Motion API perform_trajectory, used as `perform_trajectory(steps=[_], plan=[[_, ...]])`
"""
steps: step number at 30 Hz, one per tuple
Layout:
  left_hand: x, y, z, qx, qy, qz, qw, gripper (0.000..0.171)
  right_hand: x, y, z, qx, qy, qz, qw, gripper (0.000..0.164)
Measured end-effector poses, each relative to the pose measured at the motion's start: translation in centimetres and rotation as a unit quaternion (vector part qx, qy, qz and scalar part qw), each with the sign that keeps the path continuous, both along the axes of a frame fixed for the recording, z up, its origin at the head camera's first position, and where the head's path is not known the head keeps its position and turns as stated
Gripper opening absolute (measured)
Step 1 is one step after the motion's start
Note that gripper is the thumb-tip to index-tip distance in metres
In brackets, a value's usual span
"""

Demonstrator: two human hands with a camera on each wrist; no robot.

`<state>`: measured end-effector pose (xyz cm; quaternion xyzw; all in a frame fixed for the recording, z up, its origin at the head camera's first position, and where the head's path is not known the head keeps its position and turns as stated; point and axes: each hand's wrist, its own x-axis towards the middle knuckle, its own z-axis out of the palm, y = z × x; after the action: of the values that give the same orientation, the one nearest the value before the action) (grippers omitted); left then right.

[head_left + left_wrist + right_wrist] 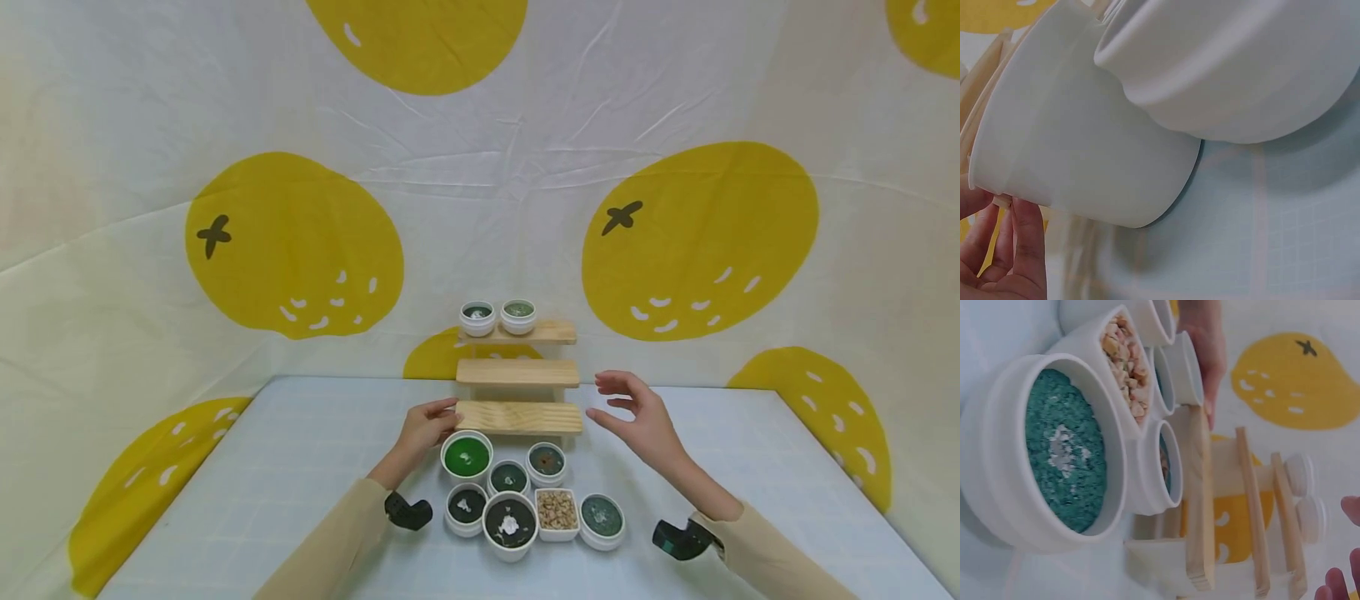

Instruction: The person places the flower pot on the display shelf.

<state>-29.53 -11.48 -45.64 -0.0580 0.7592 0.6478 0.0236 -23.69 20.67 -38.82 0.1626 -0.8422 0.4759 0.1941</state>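
Note:
A three-step wooden display stand (pixel 519 373) stands at the back of the table. My left hand (pixel 424 429) grips the left end of its lowest board (pixel 517 418), thumb above and fingers beneath. In the left wrist view those fingers (pixel 1027 237) show behind a white pot (pixel 1085 137). To the right of the stand my right hand (pixel 637 423) hovers with fingers and thumb apart and nothing between them. Two small white pots, one with dark contents (pixel 477 317) and one with green contents (pixel 518 316), sit on the top board.
Several white pots crowd in front of the stand, among them a bright green one (pixel 467 456), a dark one with a white patch (pixel 510 523) and a teal one (pixel 602 518). A square dish of tan chips (pixel 557 510) sits between them. A lemon-print cloth (pixel 495 192) hangs behind.

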Motion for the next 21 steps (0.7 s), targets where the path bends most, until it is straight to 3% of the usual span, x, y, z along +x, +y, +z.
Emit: perform_trajectory(steps=[5,13,21], plan=[[-0.1,0.0,-0.1,0.000,-0.005,0.003,1.0000,0.040,1.1,0.7,-1.0,0.017,-0.038,-0.005,0.999,0.049],[0.1,-0.1,0.1,0.008,-0.004,0.007,0.9999,0.041,2.8,1.1,-2.3,-0.004,-0.112,0.003,0.994,0.050],[0.0,0.2,0.0,0.007,-0.014,0.010,0.9998,0.041,4.4,2.4,-4.3,-0.009,-0.205,0.083,0.975,0.054]])
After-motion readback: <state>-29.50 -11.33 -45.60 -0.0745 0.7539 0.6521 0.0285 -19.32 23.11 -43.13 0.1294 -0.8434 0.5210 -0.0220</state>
